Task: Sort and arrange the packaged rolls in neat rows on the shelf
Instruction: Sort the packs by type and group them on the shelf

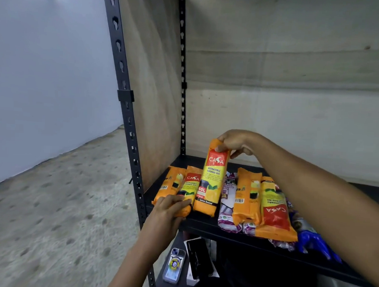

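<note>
Five orange rolls showed on the black shelf (202, 225), with at least two white-and-purple packs and a blue pack among them. At the far left lay an orange roll (170, 184) with its barcode side up; beside it a second roll (190, 188) read "CASA" and "GARBAGE BAG", and the left hand (170, 207) was closed around its near end at the shelf's front edge. The right hand (235, 143) pinched the top of a third roll (213, 179), held tilted up on its lower end; its label read "CASA", "GARBAGE BAG", "60L" and "Lemon Scented". Right of it lay a white pack (227, 201) reading "DRAW STRING BAG", then a fourth orange roll (247, 195) barcode side up, then a fifth (272, 212) with "CASA" printed upside down to the viewer. These two lay partly over another purple-and-white pack (249, 228). The blue pack (314, 244) lay at the right, half hidden by the right forearm, which also blocked the rest of that side. Under the shelf lay a phone (174, 266) in a clear case and a dark phone (198, 256). A black slotted post (129, 110) stood at the shelf's left front corner.
</note>
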A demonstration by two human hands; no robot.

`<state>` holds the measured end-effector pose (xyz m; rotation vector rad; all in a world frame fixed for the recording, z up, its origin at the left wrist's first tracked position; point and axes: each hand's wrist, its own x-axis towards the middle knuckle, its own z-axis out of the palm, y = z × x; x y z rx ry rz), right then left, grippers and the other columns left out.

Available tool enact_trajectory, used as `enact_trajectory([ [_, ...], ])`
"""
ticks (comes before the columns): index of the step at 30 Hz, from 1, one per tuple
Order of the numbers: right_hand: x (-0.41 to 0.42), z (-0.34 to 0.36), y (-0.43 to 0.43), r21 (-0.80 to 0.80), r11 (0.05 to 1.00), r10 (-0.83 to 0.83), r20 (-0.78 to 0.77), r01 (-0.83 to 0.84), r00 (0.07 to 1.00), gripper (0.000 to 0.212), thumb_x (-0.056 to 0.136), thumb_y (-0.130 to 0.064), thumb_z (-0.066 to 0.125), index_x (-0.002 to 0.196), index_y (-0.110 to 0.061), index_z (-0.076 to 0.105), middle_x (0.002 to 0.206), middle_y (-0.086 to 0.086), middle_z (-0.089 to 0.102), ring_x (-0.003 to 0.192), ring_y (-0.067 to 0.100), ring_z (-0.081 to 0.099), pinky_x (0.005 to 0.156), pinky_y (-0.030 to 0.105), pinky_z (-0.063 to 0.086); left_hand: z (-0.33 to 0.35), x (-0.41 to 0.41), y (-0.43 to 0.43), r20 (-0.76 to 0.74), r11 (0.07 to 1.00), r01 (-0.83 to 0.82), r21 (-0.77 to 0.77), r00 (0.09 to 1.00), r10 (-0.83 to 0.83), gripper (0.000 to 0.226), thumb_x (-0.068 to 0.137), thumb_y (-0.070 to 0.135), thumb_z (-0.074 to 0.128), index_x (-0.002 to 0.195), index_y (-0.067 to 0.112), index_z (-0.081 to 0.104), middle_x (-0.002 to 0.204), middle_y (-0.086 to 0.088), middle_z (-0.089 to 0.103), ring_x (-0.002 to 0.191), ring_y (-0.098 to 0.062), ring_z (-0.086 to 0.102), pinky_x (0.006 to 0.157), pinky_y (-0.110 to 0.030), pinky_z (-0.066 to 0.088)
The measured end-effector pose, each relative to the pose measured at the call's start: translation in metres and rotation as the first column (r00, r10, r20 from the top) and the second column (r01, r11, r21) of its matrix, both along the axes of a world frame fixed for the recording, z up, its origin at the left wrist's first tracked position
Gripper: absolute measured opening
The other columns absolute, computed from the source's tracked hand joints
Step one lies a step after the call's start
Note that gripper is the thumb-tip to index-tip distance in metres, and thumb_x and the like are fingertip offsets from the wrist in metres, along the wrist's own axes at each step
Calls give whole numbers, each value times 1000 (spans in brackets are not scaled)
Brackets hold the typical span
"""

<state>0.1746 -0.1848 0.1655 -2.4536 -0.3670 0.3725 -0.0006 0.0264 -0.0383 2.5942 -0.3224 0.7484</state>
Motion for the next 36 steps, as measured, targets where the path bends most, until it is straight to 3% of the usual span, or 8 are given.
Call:
enact_trajectory([
  [4,21,-42,15,-253,967,-23,84,44,996,42,93,-32,66,127,-7,61,125,12,65,114,27,60,100,40,49,-1,0,2,6,1000,-3,29,1000,3,55,88,22,71,137,41,52,136,17,48,123,-10,43,87,-30,54],
  [9,30,-74,26,-429,901,-5,146,68,989,44,94,-36,64,129,-10,61,125,10,65,109,25,62,92,34,52,-1,-2,0,22,999,-22,37,1000,21,53,89,26,70,136,42,52,135,17,49,123,-7,44,79,-26,55],
  [13,30,-83,31,-439,897,56,199,38,978,41,99,-36,55,131,-12,61,129,9,63,113,25,60,92,33,51,-2,-3,-2,15,999,-20,29,1000,20,53,90,26,69,137,43,51,137,18,47,126,-8,43,83,-25,53],
  [17,13,-86,28,-332,942,138,253,-48,958,44,98,-37,55,140,-22,54,141,5,55,123,25,55,96,34,49,-4,-4,-2,-2,999,-16,35,1000,16,58,90,22,68,140,42,48,139,18,44,127,-8,40,87,-27,54],
  [22,-35,-87,23,-255,962,193,378,-99,905,51,94,-43,60,141,-27,51,146,3,44,125,23,51,95,35,48,-3,-10,-2,45,998,-16,65,999,13,83,77,-4,59,146,38,39,149,13,35,138,-14,30,96,-27,49],
  [27,-103,-87,19,-233,960,240,409,-154,880,57,95,-50,54,147,-28,42,148,2,40,133,21,43,100,39,46,1,-11,2,88,980,-157,119,985,147,100,68,-2,63,154,31,26,157,-4,27,138,-31,27,113,-44,31],
  [31,-147,-106,24,-243,949,283,374,-201,883,67,94,-53,54,152,-32,28,159,2,22,147,25,21,110,48,36,-8,-2,13,10,965,-150,217,988,151,110,67,-6,63,157,33,14,162,-5,20,145,-32,24,117,-53,29],
  [36,-169,-142,49,-316,939,285,499,-135,818,77,96,-55,50,156,-35,6,166,12,-2,149,43,-14,119,57,3,-6,5,27,-41,977,-103,185,993,113,101,68,-5,73,152,30,30,155,-1,36,139,-26,36,104,-47,47],
])
